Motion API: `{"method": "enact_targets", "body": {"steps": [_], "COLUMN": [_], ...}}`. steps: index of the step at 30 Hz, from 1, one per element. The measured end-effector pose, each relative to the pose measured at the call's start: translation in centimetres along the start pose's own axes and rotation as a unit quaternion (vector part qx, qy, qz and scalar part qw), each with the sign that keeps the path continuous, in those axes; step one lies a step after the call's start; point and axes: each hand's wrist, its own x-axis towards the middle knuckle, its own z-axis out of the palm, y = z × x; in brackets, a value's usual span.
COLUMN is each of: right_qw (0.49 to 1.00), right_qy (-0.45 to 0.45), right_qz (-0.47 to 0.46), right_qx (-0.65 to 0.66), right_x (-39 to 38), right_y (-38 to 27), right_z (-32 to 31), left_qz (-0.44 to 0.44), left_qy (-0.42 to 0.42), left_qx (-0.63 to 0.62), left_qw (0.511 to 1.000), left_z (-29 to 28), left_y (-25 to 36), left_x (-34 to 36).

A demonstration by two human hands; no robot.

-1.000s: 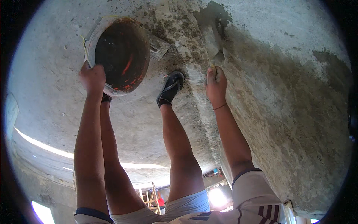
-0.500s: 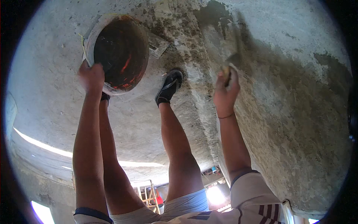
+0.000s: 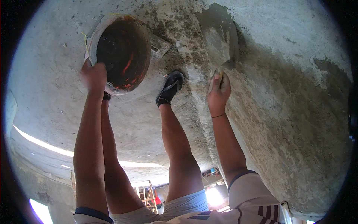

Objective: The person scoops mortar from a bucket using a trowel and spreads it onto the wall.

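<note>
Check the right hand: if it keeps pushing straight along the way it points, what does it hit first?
The right hand grips a trowel whose blade points up the picture along the wet grey plaster patch on the wall. Straight on, it likely meets only more of that plaster; nothing else shows in that line, though depth is unclear.

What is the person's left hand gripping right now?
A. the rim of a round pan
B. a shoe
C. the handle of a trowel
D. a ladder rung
A: the left hand has its grip on the rim of the round pan with a dark, reddish-streaked inside, while the right hand holds the trowel flat against the wet grey plaster on the wall.
</note>
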Motion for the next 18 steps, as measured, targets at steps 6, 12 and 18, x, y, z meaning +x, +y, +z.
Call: {"method": "enact_targets", "body": {"steps": [6,12,18], "right_qw": [0.99,0.994,0.998], "right_qy": [-0.07,0.011,-0.031], "right_qz": [0.025,-0.031,-0.019], "right_qx": [-0.121,-0.106,-0.05], "right_x": [3.2,1.7,1.4], "right_y": [-1.4,0.9,2.3], "right_z": [0.1,1.2,1.7], "left_qz": [-0.009,-0.021,0.004], "left_qy": [-0.019,-0.011,-0.005], "left_qx": [-0.003,0.004,-0.021], "left_qw": [1.0,1.0,1.0], "left_z": [0.3,0.3,0.1], "left_y": [-1.0,-1.0,-1.8], "left_x": [0.4,0.5,0.4]}}
